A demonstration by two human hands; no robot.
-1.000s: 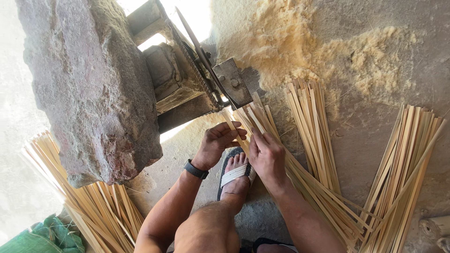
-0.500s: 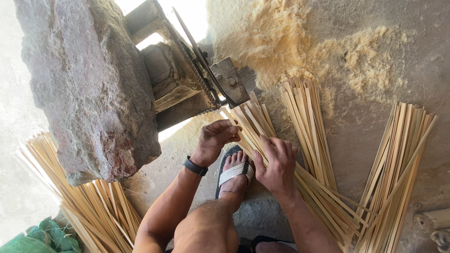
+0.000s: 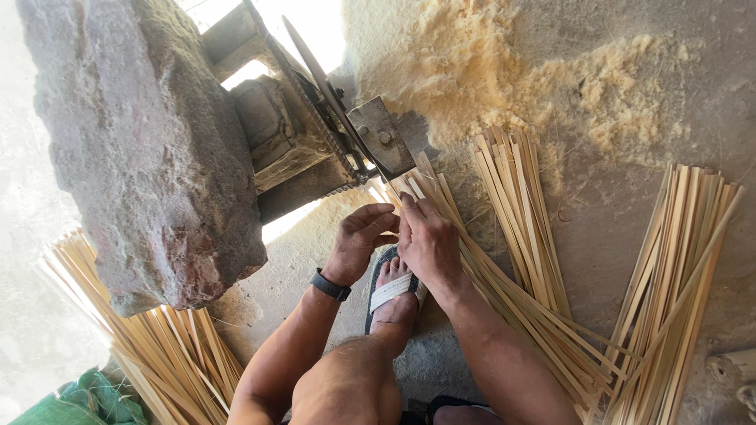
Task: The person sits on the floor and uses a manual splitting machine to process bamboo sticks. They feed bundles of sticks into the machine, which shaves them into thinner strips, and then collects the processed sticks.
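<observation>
My left hand (image 3: 361, 236) and my right hand (image 3: 426, 238) meet over the near end of a bundle of thin bamboo strips (image 3: 512, 299), both with fingers curled around the strip ends just below a metal blade device (image 3: 376, 138). The bundle runs from the blade down to the right, past my right forearm. A dark band sits on my left wrist. My foot in a sandal (image 3: 392, 291) rests right under the hands. Exactly which strips each hand pinches is hidden by the fingers.
A big rough stone block (image 3: 142, 142) fills the left. More strip piles lie at the lower left (image 3: 157, 354), upper middle (image 3: 516, 197) and right (image 3: 681, 275). Sawdust (image 3: 504, 71) covers the concrete floor above. A green cloth (image 3: 79, 401) lies at the bottom left.
My right hand has slid up along the bundle toward the blade and now touches my left hand. The left hand has stayed in place.
</observation>
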